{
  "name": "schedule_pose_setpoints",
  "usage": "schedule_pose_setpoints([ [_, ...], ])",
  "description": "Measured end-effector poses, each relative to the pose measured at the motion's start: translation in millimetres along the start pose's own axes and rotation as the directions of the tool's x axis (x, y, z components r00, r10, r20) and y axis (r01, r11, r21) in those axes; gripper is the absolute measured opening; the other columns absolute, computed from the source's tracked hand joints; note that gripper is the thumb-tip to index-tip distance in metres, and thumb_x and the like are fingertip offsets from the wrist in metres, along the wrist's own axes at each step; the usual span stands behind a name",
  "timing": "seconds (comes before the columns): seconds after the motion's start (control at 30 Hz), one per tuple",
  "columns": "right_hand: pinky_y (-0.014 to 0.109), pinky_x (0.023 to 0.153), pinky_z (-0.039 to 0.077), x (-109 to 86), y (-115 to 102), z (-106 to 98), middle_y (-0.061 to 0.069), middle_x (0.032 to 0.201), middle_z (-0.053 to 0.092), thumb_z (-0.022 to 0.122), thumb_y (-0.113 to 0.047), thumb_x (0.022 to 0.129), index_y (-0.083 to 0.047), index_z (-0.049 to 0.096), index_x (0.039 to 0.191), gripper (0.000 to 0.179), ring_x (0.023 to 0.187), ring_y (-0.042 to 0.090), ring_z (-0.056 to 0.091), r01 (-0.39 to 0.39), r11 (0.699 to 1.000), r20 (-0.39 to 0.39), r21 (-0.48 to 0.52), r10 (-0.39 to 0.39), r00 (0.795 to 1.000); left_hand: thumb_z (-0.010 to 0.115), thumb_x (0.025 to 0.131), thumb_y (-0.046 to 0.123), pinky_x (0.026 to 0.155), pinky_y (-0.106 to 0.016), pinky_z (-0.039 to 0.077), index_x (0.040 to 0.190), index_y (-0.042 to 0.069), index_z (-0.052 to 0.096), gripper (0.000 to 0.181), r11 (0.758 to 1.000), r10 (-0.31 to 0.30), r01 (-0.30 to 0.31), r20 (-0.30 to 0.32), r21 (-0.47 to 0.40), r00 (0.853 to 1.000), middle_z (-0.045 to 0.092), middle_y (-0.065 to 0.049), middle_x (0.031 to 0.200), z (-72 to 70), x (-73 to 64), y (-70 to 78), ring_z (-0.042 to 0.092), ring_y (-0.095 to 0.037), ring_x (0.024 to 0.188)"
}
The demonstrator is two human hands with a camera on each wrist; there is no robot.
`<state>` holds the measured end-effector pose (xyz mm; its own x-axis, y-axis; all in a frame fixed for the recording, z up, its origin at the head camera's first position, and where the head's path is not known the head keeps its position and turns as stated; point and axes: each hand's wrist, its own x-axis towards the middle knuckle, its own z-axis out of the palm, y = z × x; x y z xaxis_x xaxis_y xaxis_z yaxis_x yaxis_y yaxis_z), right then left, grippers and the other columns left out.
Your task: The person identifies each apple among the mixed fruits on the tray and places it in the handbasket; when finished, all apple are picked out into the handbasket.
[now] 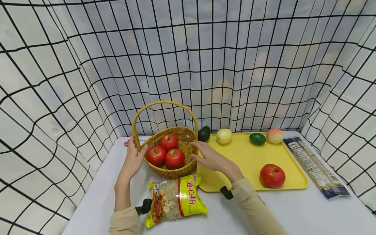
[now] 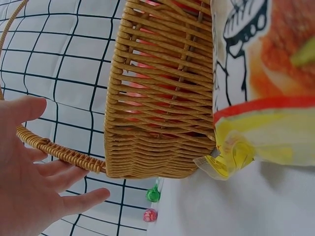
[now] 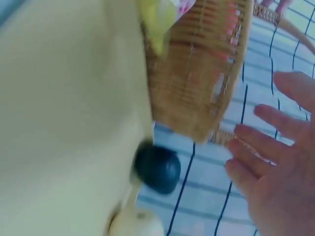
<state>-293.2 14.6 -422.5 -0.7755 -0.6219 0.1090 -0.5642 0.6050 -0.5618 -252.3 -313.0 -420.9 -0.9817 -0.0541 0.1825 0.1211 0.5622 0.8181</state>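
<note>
The wicker basket (image 1: 173,173) is seemingly being reached for, left hand (image 1: 133,162) and right hand (image 1: 212,157) spread; its handle (image 1: 164,102) would need gripping.

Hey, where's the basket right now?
In the head view, the basket stands left of the tray, just behind the yellow bag, between the left hand and the right hand.
</note>
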Motion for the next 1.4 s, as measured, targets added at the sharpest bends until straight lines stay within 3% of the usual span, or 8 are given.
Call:
schedule_pose_setpoints([
  [0.13, 0.059, 0.126, 0.028, -26.2, 16.2, -6.2, 0.021, 0.165, 0.035, 0.053, -0.027, 0.108, -0.006, 0.04, 0.156, 0.055, 0.155, 0.04, 0.03, -0.07, 0.996, -0.04, -0.063, 0.068, 0.997, 0.044, 0.11, 0.035, 0.127, -0.066, 0.01, 0.162, 0.003, -0.016, 0.086, 1.0, -0.001, 0.001, 0.006, 0.0, 1.0, -0.006, -0.028, 0.171, 0.2, 1.6, 2.5, 0.002, -0.046, 0.159],
  [0.4, 0.068, 0.121, 0.025, -68.5, 46.8, -16.9, 0.031, 0.161, 0.034, 0.057, -0.025, 0.105, -0.001, 0.043, 0.152, 0.054, 0.151, 0.051, 0.03, -0.223, 0.959, -0.005, -0.175, 0.225, 0.974, 0.044, 0.11, 0.035, 0.127, -0.067, 0.011, 0.163, 0.003, -0.015, 0.085, 1.0, -0.009, 0.009, 0.001, 0.004, 1.0, -0.003, -0.029, 0.17, 2.8, 0.8, -0.5, 0.004, -0.047, 0.159],
  [0.57, 0.069, 0.124, 0.019, -78.7, 49.7, -31.6, 0.034, 0.162, 0.028, 0.058, -0.028, 0.104, -0.001, 0.04, 0.153, 0.058, 0.151, 0.057, 0.023, -0.326, 0.923, 0.052, -0.207, 0.343, 0.938, 0.045, 0.11, 0.033, 0.125, -0.068, 0.015, 0.163, 0.004, -0.013, 0.084, 1.0, 0.02, -0.02, -0.018, -0.001, 1.0, 0.002, -0.032, 0.169, 0.3, 3.9, -1.0, 0.01, -0.049, 0.157],
  [0.8, 0.068, 0.123, 0.022, -87.0, 56.8, -38.6, 0.034, 0.158, 0.035, 0.062, -0.031, 0.102, -0.002, 0.043, 0.151, 0.06, 0.149, 0.057, 0.027, -0.381, 0.892, 0.078, -0.242, 0.409, 0.909, 0.045, 0.11, 0.033, 0.126, -0.069, 0.014, 0.163, 0.003, -0.012, 0.084, 1.0, 0.021, -0.021, -0.008, 0.005, 1.0, 0.003, -0.031, 0.169, -0.6, 4.4, -2.1, 0.008, -0.048, 0.158],
  [0.97, 0.07, 0.122, 0.021, -94.8, 64.4, -46.1, 0.033, 0.157, 0.038, 0.063, -0.034, 0.101, -0.004, 0.044, 0.151, 0.061, 0.148, 0.056, 0.028, -0.411, 0.878, 0.055, -0.244, 0.436, 0.898, 0.045, 0.11, 0.032, 0.125, -0.069, 0.014, 0.163, 0.003, -0.013, 0.084, 1.0, 0.019, -0.019, -0.008, 0.007, 1.0, 0.003, -0.032, 0.169, 1.9, 2.9, -2.4, 0.009, -0.049, 0.158],
  [1.1, 0.074, 0.12, 0.018, -106.3, 86.1, -53.1, 0.036, 0.155, 0.038, 0.064, -0.036, 0.099, -0.002, 0.044, 0.15, 0.065, 0.146, 0.059, 0.027, -0.447, 0.862, 0.005, -0.239, 0.462, 0.887, 0.046, 0.11, 0.031, 0.125, -0.069, 0.015, 0.163, 0.005, -0.014, 0.084, 1.0, 0.028, -0.028, -0.003, -0.01, 1.0, 0.005, -0.031, 0.169, 3.7, 5.0, -2.3, 0.01, -0.049, 0.158],
  [1.23, 0.081, 0.117, 0.014, -120.5, 99.5, -65.1, 0.039, 0.154, 0.035, 0.065, -0.039, 0.097, -0.001, 0.042, 0.151, 0.07, 0.144, 0.062, 0.025, -0.522, 0.818, -0.003, -0.239, 0.537, 0.843, 0.045, 0.11, 0.032, 0.125, -0.069, 0.016, 0.163, 0.006, -0.016, 0.085, 1.0, -0.002, 0.002, 0.016, -0.019, 1.0, 0.004, -0.029, 0.17, 3.4, 3.4, -2.7, 0.011, -0.049, 0.158],
  [1.4, 0.088, 0.107, 0.019, -134.3, 98.3, -84.2, 0.042, 0.154, 0.03, 0.065, -0.045, 0.095, 0.001, 0.038, 0.152, 0.078, 0.143, 0.064, 0.023, -0.607, 0.759, 0.04, -0.234, 0.632, 0.774, 0.044, 0.111, 0.033, 0.123, -0.071, 0.017, 0.163, 0.007, -0.018, 0.085, 1.0, -0.008, 0.008, 0.022, -0.01, 1.0, 0.003, -0.03, 0.17, 1.9, 0.3, -3.6, 0.011, -0.051, 0.157],
])
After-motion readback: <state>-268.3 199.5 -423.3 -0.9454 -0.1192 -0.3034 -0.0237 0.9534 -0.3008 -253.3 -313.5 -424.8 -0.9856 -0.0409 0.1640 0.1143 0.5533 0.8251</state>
